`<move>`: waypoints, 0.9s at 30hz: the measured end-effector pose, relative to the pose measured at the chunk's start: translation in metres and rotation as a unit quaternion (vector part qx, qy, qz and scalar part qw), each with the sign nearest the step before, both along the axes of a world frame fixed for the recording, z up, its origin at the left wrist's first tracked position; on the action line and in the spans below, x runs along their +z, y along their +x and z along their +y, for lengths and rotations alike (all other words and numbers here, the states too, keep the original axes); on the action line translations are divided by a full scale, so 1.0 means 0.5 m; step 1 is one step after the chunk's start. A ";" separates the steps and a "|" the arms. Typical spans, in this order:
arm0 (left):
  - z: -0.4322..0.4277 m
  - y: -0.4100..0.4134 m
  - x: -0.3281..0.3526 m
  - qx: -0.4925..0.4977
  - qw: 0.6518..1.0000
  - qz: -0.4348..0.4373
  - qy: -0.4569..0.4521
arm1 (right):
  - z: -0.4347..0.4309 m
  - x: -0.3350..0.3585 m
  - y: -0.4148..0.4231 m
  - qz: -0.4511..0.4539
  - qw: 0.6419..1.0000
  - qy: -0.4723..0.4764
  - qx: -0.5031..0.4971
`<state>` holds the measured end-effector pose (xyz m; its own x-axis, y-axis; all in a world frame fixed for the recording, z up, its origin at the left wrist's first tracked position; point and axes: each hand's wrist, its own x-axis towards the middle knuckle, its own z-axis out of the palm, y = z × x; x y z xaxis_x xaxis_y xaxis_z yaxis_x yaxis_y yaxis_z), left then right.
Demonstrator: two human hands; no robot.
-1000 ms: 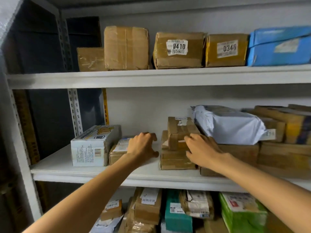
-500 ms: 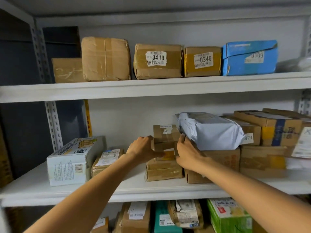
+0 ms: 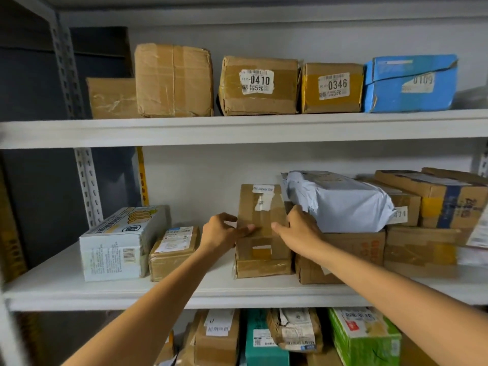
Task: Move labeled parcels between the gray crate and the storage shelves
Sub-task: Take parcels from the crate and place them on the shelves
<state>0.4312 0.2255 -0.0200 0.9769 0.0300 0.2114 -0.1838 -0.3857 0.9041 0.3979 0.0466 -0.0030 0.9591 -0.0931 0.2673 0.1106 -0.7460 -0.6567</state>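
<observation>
Both hands clasp a small brown cardboard parcel with a torn white label (image 3: 260, 207). The left hand (image 3: 220, 233) curls round its left edge with the thumb laid across the front face. The right hand (image 3: 299, 229) mirrors it on the right edge, thumb on the front and fingers tucked behind. The parcel stands on end on top of a flat, tape-wrapped brown box (image 3: 264, 266), though it is hard to tell whether its base rests there or has just cleared it. That flat box lies on the white middle shelf board (image 3: 184, 294). Up and to the right of the flat box a grey plastic mailer bag (image 3: 340, 204) presses close against the right hand's knuckles. Left of the flat box sits a small labelled brown carton (image 3: 174, 249). The gray crate is out of view. This looks like the pick-up step: a parcel being taken from the shelf for the crate. The next move calls for drawing it straight towards the body, keeping clear of the mailer bag so that nothing is dragged off.
</observation>
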 end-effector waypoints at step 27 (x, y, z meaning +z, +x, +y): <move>0.027 -0.150 -0.115 -0.067 0.988 -0.124 -0.065 | -0.008 -0.127 -0.110 -0.102 0.982 0.127 0.097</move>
<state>0.3563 0.2391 -0.0773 0.8922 -0.0537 0.4484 -0.4482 -0.2271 0.8646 0.3427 0.0425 -0.0663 0.8944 -0.0018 0.4473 0.3833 -0.5123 -0.7685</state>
